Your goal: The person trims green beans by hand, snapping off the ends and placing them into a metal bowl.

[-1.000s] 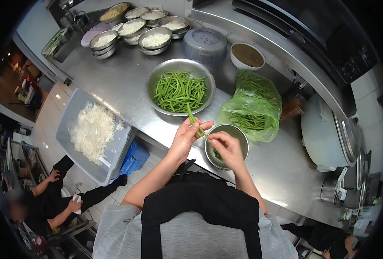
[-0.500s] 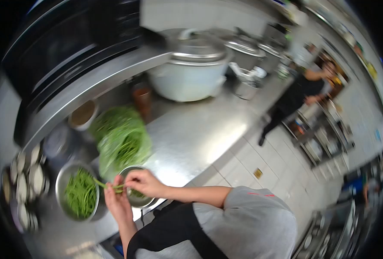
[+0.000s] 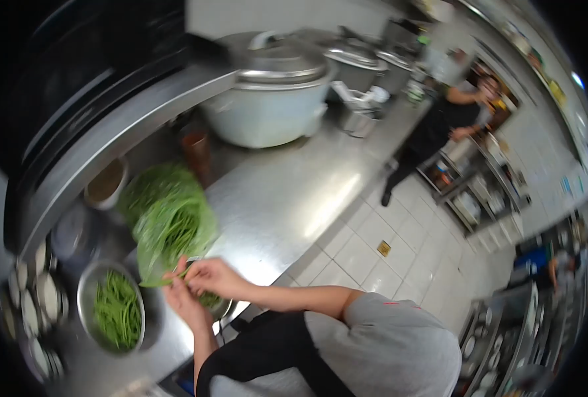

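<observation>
My left hand (image 3: 187,306) is closed round green beans (image 3: 153,283), whose ends stick out to the left. Right beside it, my right hand (image 3: 211,276) pinches the other end of the beans. Partly hidden under my hands and wrist is a small metal bowl (image 3: 226,309) with green bits in it. To the left stands a large metal bowl (image 3: 84,311) full of green beans. A green plastic bag (image 3: 204,228) with more beans lies just beyond my hands.
A big rice cooker (image 3: 264,112) stands at the back of the steel counter (image 3: 287,198), beside a reddish container (image 3: 196,149). Stacked bowls (image 3: 49,294) are at the far left. A person (image 3: 443,119) in dark clothes stands beyond the counter's far end.
The view has swung far to the right, bringing the rice cooker and a standing person into sight. Both my hands have stayed together on the beans.
</observation>
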The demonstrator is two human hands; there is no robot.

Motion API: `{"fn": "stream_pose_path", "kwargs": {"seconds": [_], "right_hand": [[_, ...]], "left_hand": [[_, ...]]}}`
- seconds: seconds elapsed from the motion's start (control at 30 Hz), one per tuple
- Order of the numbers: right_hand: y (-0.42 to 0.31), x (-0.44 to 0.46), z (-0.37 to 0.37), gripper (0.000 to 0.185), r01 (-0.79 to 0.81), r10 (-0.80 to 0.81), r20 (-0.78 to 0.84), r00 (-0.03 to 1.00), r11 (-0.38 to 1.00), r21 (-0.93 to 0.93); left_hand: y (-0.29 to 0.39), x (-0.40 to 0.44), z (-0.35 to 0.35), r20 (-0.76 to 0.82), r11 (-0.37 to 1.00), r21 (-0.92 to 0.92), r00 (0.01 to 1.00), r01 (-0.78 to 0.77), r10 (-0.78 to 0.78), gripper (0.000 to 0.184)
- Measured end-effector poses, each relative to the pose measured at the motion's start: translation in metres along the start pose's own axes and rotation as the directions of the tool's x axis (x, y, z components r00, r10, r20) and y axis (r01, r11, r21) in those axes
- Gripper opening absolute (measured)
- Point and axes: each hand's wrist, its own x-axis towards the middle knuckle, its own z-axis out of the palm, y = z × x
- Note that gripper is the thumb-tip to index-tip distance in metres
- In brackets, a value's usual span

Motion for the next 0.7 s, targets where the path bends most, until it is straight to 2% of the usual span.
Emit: {"fn": "stream_pose_path", "kwargs": {"seconds": [0.07, 0.13, 0.2, 0.27, 0.37, 0.4, 0.43, 0.47, 0.5, 0.53, 0.57, 0.6, 0.63, 0.67, 0.7], "right_hand": [[0.007, 0.005, -0.008, 0.011, -0.044, 0.043, -0.029, 0.999, 0.998, -0.043], [-0.003, -0.001, -0.009, 0.011, -0.052, 0.044, -0.062, 0.997, 0.99, -0.133], [-0.005, -0.008, -0.01, 0.01, -0.036, 0.026, -0.059, 0.998, 0.984, -0.177], [-0.001, -0.013, -0.013, 0.01, -0.081, 0.077, -0.032, 0.997, 0.982, -0.17], [-0.001, -0.018, -0.006, 0.01, -0.093, 0.109, 0.033, 0.994, 0.945, -0.313], [0.001, -0.016, -0.005, 0.01, -0.097, 0.124, 0.07, 0.99, 0.946, -0.308], [0.003, -0.013, -0.004, 0.009, 0.057, 0.021, 0.144, 0.989, 0.854, -0.517], [0.008, -0.005, -0.001, 0.008, 0.215, -0.067, 0.235, 0.97, 0.695, -0.686], [0.012, 0.002, 0.005, 0.008, 0.217, -0.081, 0.23, 0.97, 0.721, -0.658], [0.013, 0.007, 0.012, 0.008, 0.225, -0.069, 0.255, 0.964, 0.722, -0.655], [0.011, 0.012, 0.022, 0.009, 0.073, 0.016, 0.173, 0.985, 0.865, -0.497], [0.011, 0.016, 0.032, 0.011, -0.085, 0.123, 0.107, 0.987, 0.948, -0.305], [0.014, 0.021, 0.032, 0.015, -0.173, 0.2, 0.14, 0.97, 0.967, -0.187], [0.017, 0.027, 0.027, 0.015, -0.174, 0.205, 0.16, 0.966, 0.966, -0.189], [0.018, 0.034, 0.018, 0.018, -0.149, 0.235, 0.231, 0.944, 0.929, -0.338]], "left_hand": [[-0.003, 0.004, -0.005, -0.025, 0.996, 0.07, 0.998, 0.062, -0.06, 0.022], [-0.006, 0.003, -0.014, 0.057, 0.994, 0.11, 0.998, 0.007, -0.013, 0.019], [0.0, -0.005, -0.015, 0.042, 0.997, -0.043, 0.997, 0.062, -0.06, 0.015], [-0.003, -0.013, -0.021, 0.066, 0.994, -0.11, 0.998, 0.004, 0.003, 0.012], [0.007, -0.032, -0.026, 0.004, 0.991, -0.13, 1.0, -0.02, 0.02, 0.011], [0.006, -0.037, -0.03, -0.006, 0.99, -0.134, 0.999, -0.033, 0.032, 0.011], [0.009, -0.041, -0.035, 0.0, 0.997, 0.02, 0.997, -0.08, 0.08, 0.01], [0.011, -0.04, -0.043, 0.015, 0.979, 0.165, 0.993, -0.12, 0.119, 0.01], [0.018, -0.04, -0.047, -0.007, 0.977, 0.169, 0.991, -0.131, 0.134, 0.01], [0.026, -0.042, -0.05, 0.117, 0.812, 0.477, 0.94, -0.335, 0.319, 0.009], [0.034, -0.043, -0.053, 0.286, 0.515, 0.702, 0.857, -0.492, 0.429, 0.009], [0.041, -0.044, -0.056, 0.264, 0.509, 0.713, 0.858, -0.482, 0.442, 0.009], [0.048, -0.044, -0.061, 0.249, 0.469, 0.728, 0.83, -0.5, 0.498, 0.01], [0.057, -0.043, -0.066, 0.242, 0.425, 0.742, 0.798, -0.519, 0.552, 0.01], [0.07, -0.04, -0.075, 0.291, 0.264, 0.814, 0.756, -0.517, 0.586, 0.012]]}}
